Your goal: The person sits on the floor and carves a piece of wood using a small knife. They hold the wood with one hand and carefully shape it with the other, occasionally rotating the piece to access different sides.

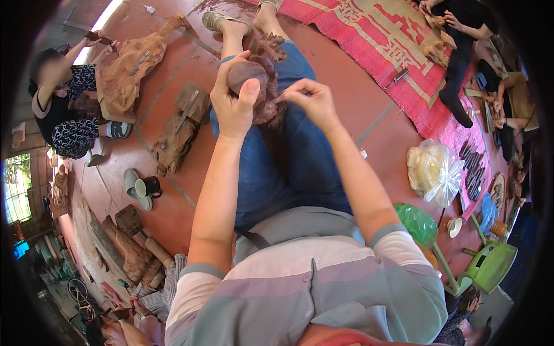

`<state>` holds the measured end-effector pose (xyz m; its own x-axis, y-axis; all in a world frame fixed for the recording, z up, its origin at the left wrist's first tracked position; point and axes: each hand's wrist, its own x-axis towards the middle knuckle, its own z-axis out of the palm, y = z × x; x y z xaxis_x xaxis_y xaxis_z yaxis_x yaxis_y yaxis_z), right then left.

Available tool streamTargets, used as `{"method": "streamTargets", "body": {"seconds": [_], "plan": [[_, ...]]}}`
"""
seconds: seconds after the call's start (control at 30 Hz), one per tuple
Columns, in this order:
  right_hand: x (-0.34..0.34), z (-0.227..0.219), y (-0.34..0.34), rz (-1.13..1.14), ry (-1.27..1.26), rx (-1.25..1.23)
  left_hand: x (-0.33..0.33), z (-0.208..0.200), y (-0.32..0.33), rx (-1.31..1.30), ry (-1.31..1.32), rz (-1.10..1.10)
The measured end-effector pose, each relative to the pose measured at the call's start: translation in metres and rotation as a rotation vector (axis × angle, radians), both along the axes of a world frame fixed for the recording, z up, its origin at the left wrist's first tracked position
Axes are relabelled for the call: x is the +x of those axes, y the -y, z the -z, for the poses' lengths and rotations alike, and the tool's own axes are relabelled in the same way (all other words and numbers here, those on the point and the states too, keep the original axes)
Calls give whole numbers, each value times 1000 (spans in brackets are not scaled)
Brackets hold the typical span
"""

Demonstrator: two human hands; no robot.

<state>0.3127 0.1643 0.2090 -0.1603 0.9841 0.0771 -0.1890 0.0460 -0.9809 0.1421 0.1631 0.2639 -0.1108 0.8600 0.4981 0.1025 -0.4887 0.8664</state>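
Over my lap, between the knees of my blue jeans (259, 184), is a reddish-brown carved wooden figure (247, 76) with a smooth rounded part and knobbly, leafy-looking ends. My left hand (232, 112) is wrapped round its left side, thumb up along the rounded part. From the right, my right hand (314, 104) reaches in with thumb and forefinger pinched together at the carving's right edge. Whatever is between those fingertips is too small to make out.
Left of my legs lie rough wood pieces (178, 135), slippers (134, 183) and a dark mug (149, 187). A person (57, 104) sits by a large carved root (135, 63). Rightward are a red mat (346, 34), a plastic bag (424, 173), several carving tools (473, 170) and a green stool (490, 265).
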Motion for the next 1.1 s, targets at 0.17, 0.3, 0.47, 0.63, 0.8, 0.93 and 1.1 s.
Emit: {"method": "streamTargets", "body": {"seconds": [0.17, 0.3, 0.47, 0.63, 0.8, 0.93, 1.1], "plan": [[-16, -22, 26, 18, -12, 134, 2, -6, 7, -49, -11, 3], [-2, 4, 20, 31, -6, -22, 3, -6, 5, -45, -44, -31], [-7, -10, 31, 173, -113, 25, -2, 1, 0, 0, -34, -26], [-10, 22, 46, 210, 360, -54, -3, -2, 1, 7, -45, -36], [-19, -24, 46, 246, -113, 23, 3, -6, 4, -62, -43, -22], [-2, 19, 36, 84, -37, -37, -2, -2, 2, -20, -36, -45], [-11, -32, 38, 165, 72, 112, 3, -11, 5, -72, -19, -10]]}}
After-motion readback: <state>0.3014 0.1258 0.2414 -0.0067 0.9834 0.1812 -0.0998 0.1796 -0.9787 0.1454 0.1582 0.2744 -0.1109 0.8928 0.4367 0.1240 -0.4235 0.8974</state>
